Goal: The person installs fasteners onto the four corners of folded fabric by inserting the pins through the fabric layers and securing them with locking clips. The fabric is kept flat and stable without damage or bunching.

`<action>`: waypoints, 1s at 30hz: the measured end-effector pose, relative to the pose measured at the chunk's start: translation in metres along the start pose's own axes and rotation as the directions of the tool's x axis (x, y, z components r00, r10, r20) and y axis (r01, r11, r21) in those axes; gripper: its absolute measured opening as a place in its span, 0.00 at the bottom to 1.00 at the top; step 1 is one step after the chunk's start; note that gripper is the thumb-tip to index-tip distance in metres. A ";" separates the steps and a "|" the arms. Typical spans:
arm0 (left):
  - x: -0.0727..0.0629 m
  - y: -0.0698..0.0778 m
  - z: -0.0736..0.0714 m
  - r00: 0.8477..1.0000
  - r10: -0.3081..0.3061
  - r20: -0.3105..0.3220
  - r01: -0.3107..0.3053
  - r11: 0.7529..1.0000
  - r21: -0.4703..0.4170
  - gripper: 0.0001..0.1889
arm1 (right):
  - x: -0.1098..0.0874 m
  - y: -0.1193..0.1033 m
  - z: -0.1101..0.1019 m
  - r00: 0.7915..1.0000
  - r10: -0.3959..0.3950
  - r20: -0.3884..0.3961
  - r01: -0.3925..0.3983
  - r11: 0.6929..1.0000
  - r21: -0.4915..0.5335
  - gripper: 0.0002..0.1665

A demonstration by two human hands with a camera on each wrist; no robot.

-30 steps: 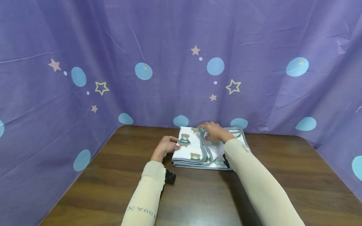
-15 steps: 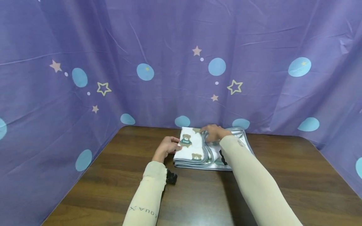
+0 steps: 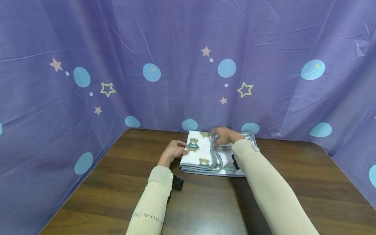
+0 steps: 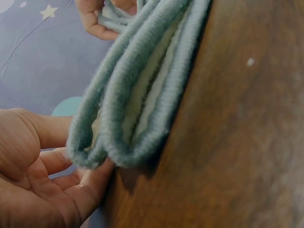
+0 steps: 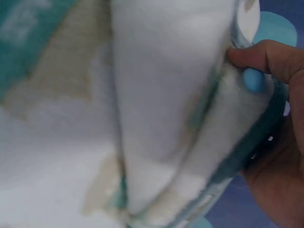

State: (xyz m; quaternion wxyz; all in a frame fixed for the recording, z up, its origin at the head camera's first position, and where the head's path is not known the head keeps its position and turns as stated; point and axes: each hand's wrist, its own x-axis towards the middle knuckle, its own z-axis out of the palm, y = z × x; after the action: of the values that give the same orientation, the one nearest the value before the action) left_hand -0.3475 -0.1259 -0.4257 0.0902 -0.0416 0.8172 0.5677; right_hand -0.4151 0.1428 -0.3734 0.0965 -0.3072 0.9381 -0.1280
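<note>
A folded white blanket (image 3: 199,153) with brown teddy bears and grey-blue edging lies near the back of the table. My left hand (image 3: 174,150) holds its left folded side; in the left wrist view the thumb and fingers of the left hand (image 4: 42,166) lie around the folded layers at the corner. At the far side, my right hand (image 3: 224,135) pinches the trimmed edges of the upper layers, which curl up in the middle. In the right wrist view, the right hand (image 5: 280,71) grips these layers, its thumb on the white cloth. Some of its fingers are hidden behind the fabric.
The brown wooden table (image 3: 117,195) extends around the blanket. A purple curtain (image 3: 176,49) with stars and blue ovals hangs close behind the table and along its sides. Black wrist-worn devices (image 3: 177,182) sit under the sleeves.
My right hand's fingers have drawn in on the blanket's upper edges, and it has shifted slightly right. The left hand stays at the left side. The view has shifted slightly.
</note>
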 end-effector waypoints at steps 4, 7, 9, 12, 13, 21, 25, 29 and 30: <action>-0.001 0.002 -0.002 1.000 -0.005 0.018 0.005 1.000 -0.012 0.19 | -0.008 -0.005 -0.013 0.998 0.015 0.060 -0.015 1.000 0.005 0.26; -0.002 0.003 -0.004 1.000 -0.002 0.027 0.003 1.000 -0.006 0.18 | -0.016 -0.007 -0.024 0.997 0.001 0.081 0.000 1.000 -0.018 0.27; -0.003 0.004 -0.005 1.000 0.001 0.030 -0.001 1.000 0.000 0.18 | -0.022 -0.008 -0.030 0.995 -0.013 0.097 0.016 0.999 -0.033 0.27; -0.002 0.003 -0.005 1.000 -0.002 0.023 0.002 1.000 0.003 0.18 | -0.032 -0.007 -0.038 0.991 -0.037 0.126 0.043 0.998 -0.051 0.24; -0.001 0.003 -0.005 1.000 -0.004 0.024 0.004 1.000 -0.001 0.19 | -0.035 -0.006 -0.040 0.990 -0.042 0.136 0.050 0.997 -0.056 0.23; 0.001 0.001 -0.004 1.000 -0.014 0.008 0.014 1.000 0.015 0.19 | -0.075 0.004 -0.047 0.984 -0.078 0.159 0.096 0.989 -0.108 0.22; 0.002 -0.001 -0.004 1.000 -0.017 0.014 0.016 1.000 0.010 0.19 | -0.097 0.010 -0.044 0.979 -0.164 0.119 0.182 0.970 -0.163 0.24; 0.003 -0.002 -0.002 1.000 -0.005 0.011 0.005 1.000 0.000 0.19 | -0.119 0.016 -0.041 0.973 -0.218 0.078 0.229 0.953 -0.198 0.23; 0.004 -0.002 -0.002 1.000 -0.004 0.010 0.004 1.000 -0.007 0.19 | -0.124 0.018 -0.039 0.972 -0.226 0.071 0.235 0.951 -0.200 0.23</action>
State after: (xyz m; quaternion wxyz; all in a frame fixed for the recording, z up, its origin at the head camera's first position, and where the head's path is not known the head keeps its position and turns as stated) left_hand -0.3510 -0.1286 -0.4271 0.0957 -0.0407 0.8148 0.5703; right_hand -0.3367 0.2385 -0.3287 0.0707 -0.4259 0.9014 -0.0325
